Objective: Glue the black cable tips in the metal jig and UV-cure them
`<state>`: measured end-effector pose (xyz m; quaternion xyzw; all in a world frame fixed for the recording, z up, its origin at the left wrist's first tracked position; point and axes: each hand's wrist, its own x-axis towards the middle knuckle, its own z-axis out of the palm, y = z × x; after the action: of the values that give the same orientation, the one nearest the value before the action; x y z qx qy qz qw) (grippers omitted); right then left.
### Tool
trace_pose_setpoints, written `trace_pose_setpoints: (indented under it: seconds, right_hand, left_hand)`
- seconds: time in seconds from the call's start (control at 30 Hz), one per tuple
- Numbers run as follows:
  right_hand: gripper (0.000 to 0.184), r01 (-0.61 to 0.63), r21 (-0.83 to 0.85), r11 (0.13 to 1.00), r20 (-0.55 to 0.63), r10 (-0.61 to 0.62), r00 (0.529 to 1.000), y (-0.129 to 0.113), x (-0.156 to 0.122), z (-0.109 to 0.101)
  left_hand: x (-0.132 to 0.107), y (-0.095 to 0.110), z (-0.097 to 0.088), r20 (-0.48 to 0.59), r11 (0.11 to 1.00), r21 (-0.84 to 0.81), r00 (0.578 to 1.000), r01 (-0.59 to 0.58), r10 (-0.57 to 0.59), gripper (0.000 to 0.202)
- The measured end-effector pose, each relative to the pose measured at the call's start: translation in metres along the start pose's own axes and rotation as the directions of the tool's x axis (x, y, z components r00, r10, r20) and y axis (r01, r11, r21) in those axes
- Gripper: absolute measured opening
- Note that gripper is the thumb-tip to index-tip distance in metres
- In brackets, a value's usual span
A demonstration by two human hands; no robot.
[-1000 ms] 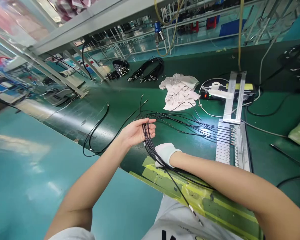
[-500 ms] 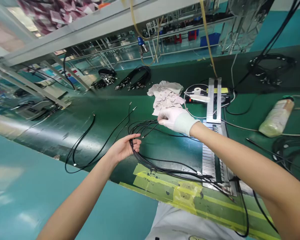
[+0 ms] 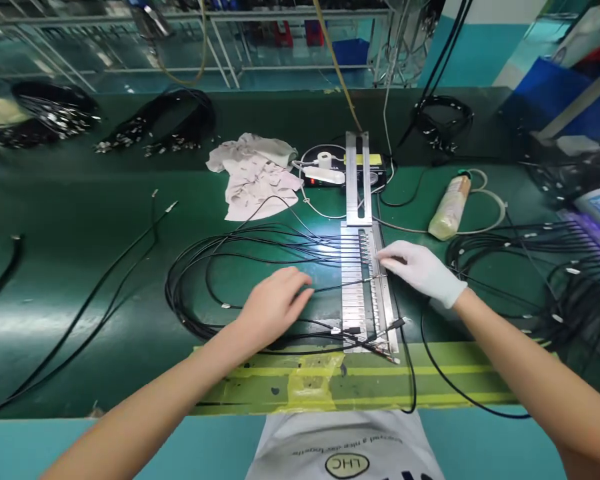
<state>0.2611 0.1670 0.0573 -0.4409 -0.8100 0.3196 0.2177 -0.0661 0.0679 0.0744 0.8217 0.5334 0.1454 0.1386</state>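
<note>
My bare left hand (image 3: 280, 300) is closed, thumb and fingers round a black cable (image 3: 330, 287) that runs right to the slotted metal fixture (image 3: 351, 287). My gloved right hand (image 3: 423, 268) is at the fixture's right rail, thumb and fingertips pinched together. What they pinch, if anything, is too small to make out. The held cable's metal end lies across the rail just below those fingertips. Several other black cables (image 3: 180, 267) loop from the left into the fixture's upper slots. Loose cable ends with connectors (image 3: 370, 337) lie over its near end.
A slotted metal bar (image 3: 359, 180) stands behind the fixture, beside a black box with a white plug. Crumpled cloth (image 3: 260, 177) lies left of it, a bottle (image 3: 450, 207) right. Cable bundles (image 3: 180, 120) lie at the back; more cables crowd the right. Yellow tape marks the front edge.
My view has turned right. My right hand has moved from by the cloth to the fixture's rail. My left hand has let go of the looped bundle and moved right to one cable.
</note>
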Motion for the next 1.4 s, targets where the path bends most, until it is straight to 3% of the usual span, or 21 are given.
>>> trace_pose_setpoints:
  seconds: [0.13, 0.27, 0.37, 0.47, 0.6, 0.87, 1.07, 1.23, 1.4]
  right_hand:
    - [0.025, -0.039, -0.025, 0.999, -0.007, 0.039, 0.999, 0.021, -0.030, 0.013]
    - [0.020, -0.012, -0.089, 0.996, -0.027, 0.009, 1.000, 0.023, -0.031, 0.023]
    - [0.020, 0.048, -0.185, 0.981, -0.003, -0.050, 0.999, 0.024, -0.027, 0.021]
    - [0.022, 0.102, -0.304, 0.947, 0.011, -0.103, 0.995, 0.025, -0.027, 0.018]
    - [0.020, 0.123, -0.269, 0.955, -0.006, -0.130, 0.992, 0.014, -0.024, 0.021]
    - [0.035, 0.276, -0.262, 0.925, 0.114, -0.254, 0.960, -0.029, -0.009, 0.042]
    - [0.028, 0.282, -0.176, 0.943, 0.050, -0.278, 0.959, -0.028, -0.018, 0.048]
    - [0.025, 0.267, -0.196, 0.944, 0.024, -0.267, 0.963, -0.023, -0.016, 0.047]
    - [0.026, 0.176, -0.251, 0.952, -0.049, -0.194, 0.980, -0.011, -0.015, 0.039]
  left_hand:
    - [0.072, 0.047, 0.051, 0.087, 0.987, 0.016, 0.983, -0.161, 0.159, 0.017]
    - [0.104, 0.071, 0.078, 0.113, 0.974, 0.115, 0.977, -0.196, 0.183, 0.016]
    - [0.095, 0.061, 0.072, 0.116, 0.977, 0.139, 0.982, -0.164, 0.149, 0.017]
    - [0.067, 0.032, 0.055, 0.110, 0.987, 0.136, 0.992, -0.082, 0.067, 0.018]
    - [0.033, 0.006, 0.043, 0.047, 1.000, 0.010, 0.999, 0.004, -0.005, 0.014]
    - [0.030, 0.035, 0.049, 0.007, 0.968, -0.240, 0.997, -0.076, 0.080, 0.013]
    - [0.018, 0.022, 0.042, 0.029, 0.916, -0.401, 0.999, 0.033, -0.023, 0.006]
    - [0.006, -0.001, 0.040, 0.025, 0.931, -0.358, 0.998, 0.069, -0.064, 0.008]
    - [0.001, -0.017, 0.038, -0.029, 0.997, -0.064, 0.998, 0.051, -0.053, 0.011]
